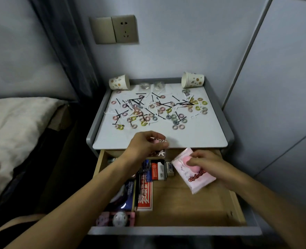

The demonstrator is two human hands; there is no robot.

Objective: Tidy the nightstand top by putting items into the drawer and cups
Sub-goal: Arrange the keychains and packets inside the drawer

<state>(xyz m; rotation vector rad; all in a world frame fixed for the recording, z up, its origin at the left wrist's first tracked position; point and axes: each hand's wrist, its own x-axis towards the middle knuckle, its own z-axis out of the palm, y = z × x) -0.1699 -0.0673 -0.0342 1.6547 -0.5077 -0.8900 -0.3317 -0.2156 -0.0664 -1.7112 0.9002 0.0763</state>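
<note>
Holding two packets over the open wooden drawer (pixel 175 230) — both hands clamped, well apart.
Right hand (pixel 208 164) grips a flat, glossy pink packet (pixel 193 177), long axis running far-left to near-right, red print towards its near end. Left hand (pixel 145 146) pinches a small clear packet (pixel 157 154) of pale clips above the drawer's rear. Beyond, on the white nightstand top (pixel 193 137) — ring-shaped hair ties (pixel 175 119), thin black pins (pixel 139 101), dotted paper cups (pixel 119 82) at the rear corners.

Glossy plastic pink packet (pixel 193 178) in my right hand (pixel 208 166), crinkly clear bag (pixel 157 154) in my left hand (pixel 145 144), pale matt wood drawer (pixel 184 209) beneath both, smooth matt white nightstand top (pixel 193 137) beyond them, paper cups (pixel 119 82), black metal hairpins (pixel 139 99), cloth hair ties (pixel 177 121).
</note>
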